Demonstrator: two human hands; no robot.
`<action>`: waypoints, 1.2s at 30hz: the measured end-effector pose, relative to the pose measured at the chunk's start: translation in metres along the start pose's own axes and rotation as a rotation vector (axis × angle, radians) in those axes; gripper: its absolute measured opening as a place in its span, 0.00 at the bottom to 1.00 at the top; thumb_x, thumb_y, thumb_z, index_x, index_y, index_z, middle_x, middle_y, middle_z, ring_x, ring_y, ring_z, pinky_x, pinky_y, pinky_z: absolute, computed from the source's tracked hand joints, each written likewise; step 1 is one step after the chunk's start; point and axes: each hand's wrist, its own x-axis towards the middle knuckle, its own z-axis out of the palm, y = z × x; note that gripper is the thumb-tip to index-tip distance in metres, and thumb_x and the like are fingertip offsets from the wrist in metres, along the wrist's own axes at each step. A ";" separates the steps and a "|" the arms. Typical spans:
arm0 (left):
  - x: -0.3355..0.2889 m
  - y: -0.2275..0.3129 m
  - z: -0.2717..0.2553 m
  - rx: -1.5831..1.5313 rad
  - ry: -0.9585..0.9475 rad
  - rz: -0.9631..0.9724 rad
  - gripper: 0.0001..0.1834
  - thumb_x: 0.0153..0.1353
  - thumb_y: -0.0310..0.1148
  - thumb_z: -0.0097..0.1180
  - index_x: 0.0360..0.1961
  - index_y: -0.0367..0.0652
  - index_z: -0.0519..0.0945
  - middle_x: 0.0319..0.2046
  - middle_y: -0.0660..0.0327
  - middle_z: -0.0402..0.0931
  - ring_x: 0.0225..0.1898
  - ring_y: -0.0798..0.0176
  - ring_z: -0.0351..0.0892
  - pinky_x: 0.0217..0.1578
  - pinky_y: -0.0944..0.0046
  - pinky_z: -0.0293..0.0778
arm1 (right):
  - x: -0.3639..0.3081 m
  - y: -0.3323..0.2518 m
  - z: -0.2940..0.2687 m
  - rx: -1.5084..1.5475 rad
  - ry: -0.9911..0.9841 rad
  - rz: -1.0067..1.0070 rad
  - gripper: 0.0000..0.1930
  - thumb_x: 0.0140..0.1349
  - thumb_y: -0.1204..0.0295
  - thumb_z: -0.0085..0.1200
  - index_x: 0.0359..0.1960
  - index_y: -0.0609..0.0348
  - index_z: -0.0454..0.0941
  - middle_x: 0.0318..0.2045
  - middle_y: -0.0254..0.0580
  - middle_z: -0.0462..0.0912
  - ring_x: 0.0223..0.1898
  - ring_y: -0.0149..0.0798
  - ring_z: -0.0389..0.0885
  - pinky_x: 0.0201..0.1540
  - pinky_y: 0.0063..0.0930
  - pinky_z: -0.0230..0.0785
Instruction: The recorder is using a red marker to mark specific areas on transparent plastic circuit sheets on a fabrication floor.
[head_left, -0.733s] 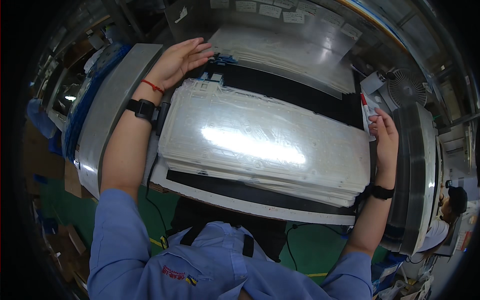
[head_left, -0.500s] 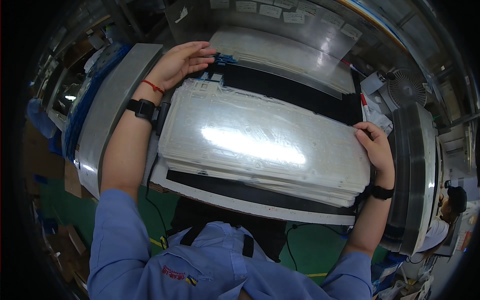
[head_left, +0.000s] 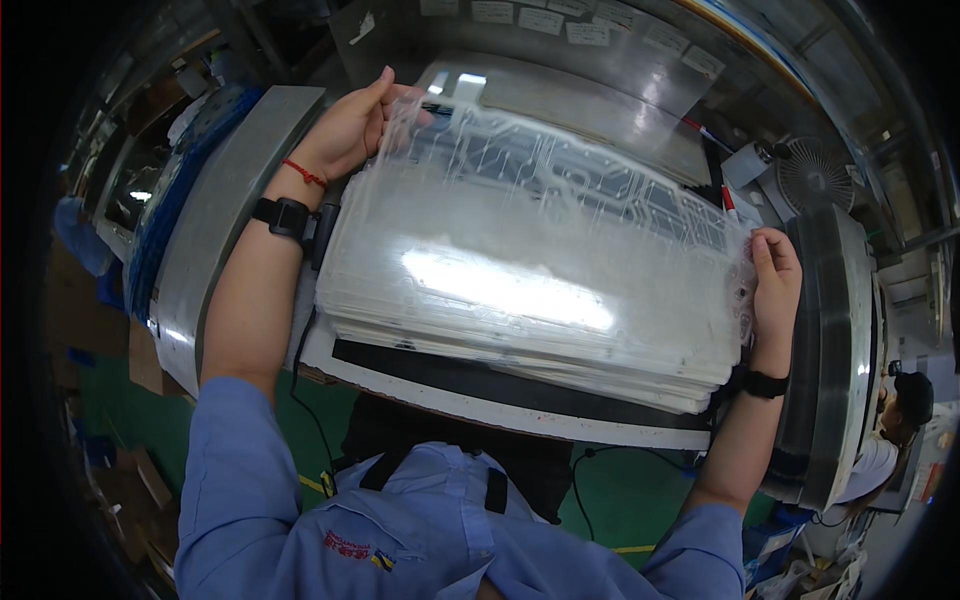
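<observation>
spanning the space between both hands, a clear flexible sheet [head_left: 570, 165] slants above a stack of pale sheets [head_left: 540, 365], its far edge raised. its left end lies in front of the left hand [head_left: 365, 120], whose fingers show blurred through the plastic; the thumb points up, slightly spread, and whether these fingers pinch the edge i cannot tell. at the other end, the right hand [head_left: 775, 285] has thumb and forefinger closed together on the far right corner, the other fingers curled in.

the sheet is see-through, traced with whitish circuit lines and dots, with a small tab by the left end; a bright glare crosses the area below it.

under the stack is a black mat [head_left: 430, 368]. beyond stands a far stack [head_left: 600, 105]; to the right, a red-capped marker [head_left: 728, 203] and a round fan [head_left: 815, 173].
</observation>
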 end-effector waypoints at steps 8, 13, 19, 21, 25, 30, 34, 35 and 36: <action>0.002 -0.001 0.000 0.234 -0.091 0.027 0.11 0.67 0.35 0.49 0.43 0.40 0.77 0.31 0.66 0.80 0.24 0.80 0.71 0.22 0.81 0.64 | 0.001 0.000 0.002 0.021 0.095 0.060 0.09 0.66 0.70 0.50 0.42 0.64 0.76 0.32 0.28 0.75 0.33 0.22 0.69 0.39 0.14 0.61; 0.006 -0.007 -0.006 0.099 0.009 0.083 0.10 0.66 0.33 0.51 0.43 0.39 0.77 0.31 0.66 0.79 0.24 0.81 0.71 0.22 0.81 0.64 | 0.001 -0.013 0.014 0.161 0.187 0.099 0.11 0.67 0.68 0.48 0.42 0.63 0.76 0.26 0.25 0.71 0.28 0.20 0.66 0.33 0.14 0.58; 0.007 -0.007 -0.008 0.089 0.077 0.069 0.12 0.67 0.35 0.49 0.45 0.40 0.76 0.32 0.68 0.78 0.24 0.81 0.69 0.23 0.81 0.64 | 0.003 0.007 -0.002 0.153 0.074 0.132 0.08 0.67 0.68 0.48 0.37 0.60 0.77 0.22 0.23 0.71 0.24 0.19 0.63 0.29 0.14 0.53; 0.007 -0.008 -0.008 0.083 0.070 0.073 0.12 0.67 0.36 0.48 0.45 0.40 0.76 0.31 0.69 0.78 0.24 0.81 0.68 0.24 0.81 0.64 | 0.003 0.006 0.000 0.146 0.085 0.125 0.08 0.67 0.68 0.49 0.36 0.60 0.77 0.22 0.24 0.71 0.24 0.19 0.63 0.29 0.14 0.53; 0.006 -0.007 -0.003 0.086 0.102 0.101 0.12 0.67 0.36 0.48 0.45 0.40 0.76 0.26 0.72 0.75 0.22 0.81 0.65 0.22 0.81 0.61 | 0.003 0.005 0.002 0.153 0.127 0.110 0.09 0.67 0.69 0.49 0.36 0.61 0.77 0.21 0.24 0.71 0.23 0.19 0.63 0.27 0.15 0.54; 0.005 -0.004 -0.011 0.114 0.050 0.127 0.13 0.68 0.38 0.46 0.44 0.41 0.77 0.22 0.73 0.71 0.20 0.81 0.62 0.22 0.80 0.59 | 0.001 -0.002 -0.001 0.127 0.132 0.111 0.10 0.68 0.67 0.48 0.37 0.62 0.76 0.20 0.26 0.71 0.20 0.20 0.63 0.25 0.16 0.56; 0.003 -0.002 -0.011 0.005 0.047 0.125 0.15 0.69 0.40 0.44 0.44 0.41 0.76 0.26 0.68 0.76 0.24 0.78 0.69 0.26 0.78 0.65 | 0.002 -0.006 0.006 0.220 0.242 0.125 0.11 0.68 0.66 0.47 0.39 0.63 0.76 0.21 0.29 0.74 0.21 0.21 0.66 0.26 0.15 0.58; 0.003 -0.001 -0.007 -0.015 0.077 0.109 0.15 0.69 0.40 0.44 0.45 0.41 0.76 0.29 0.67 0.78 0.26 0.77 0.72 0.28 0.78 0.67 | 0.002 -0.007 0.006 0.243 0.253 0.140 0.11 0.68 0.67 0.48 0.39 0.63 0.76 0.22 0.29 0.75 0.22 0.21 0.67 0.27 0.15 0.59; 0.001 0.002 -0.004 -0.034 0.107 0.095 0.16 0.69 0.41 0.44 0.46 0.41 0.76 0.32 0.65 0.79 0.28 0.75 0.75 0.30 0.77 0.70 | 0.002 -0.009 0.006 0.267 0.264 0.153 0.11 0.68 0.68 0.48 0.39 0.64 0.76 0.23 0.30 0.75 0.22 0.21 0.68 0.28 0.15 0.60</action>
